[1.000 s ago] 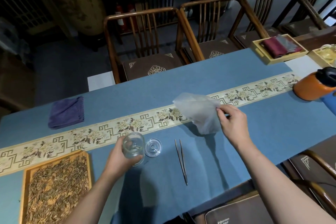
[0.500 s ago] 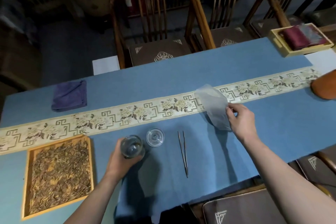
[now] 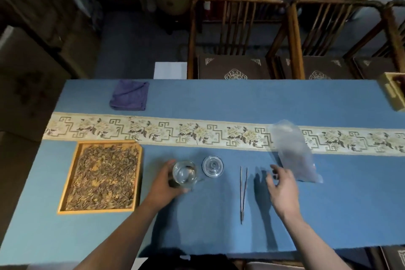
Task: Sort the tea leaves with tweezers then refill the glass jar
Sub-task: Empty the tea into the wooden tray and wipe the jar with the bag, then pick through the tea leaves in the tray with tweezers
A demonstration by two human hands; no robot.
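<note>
Now L hand (image 3: 163, 184) grips near-empty glass jar (image 3: 184, 174); tray (image 3: 65, 184) holds tea leaves (image 3: 103, 175); R hand (image 3: 282, 186) spread.

Prob. tea room: carved wooden chairs (image 3: 238, 35), brocade runner (image 3: 197, 132), leaf tray (image 3: 65, 193).

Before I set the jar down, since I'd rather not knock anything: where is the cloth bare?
Bare blue cloth lies near you, below the tweezers, and far-side between the purple towel and the box. Crowded: tea tray, glass jar, lid, plastic bag.
</note>
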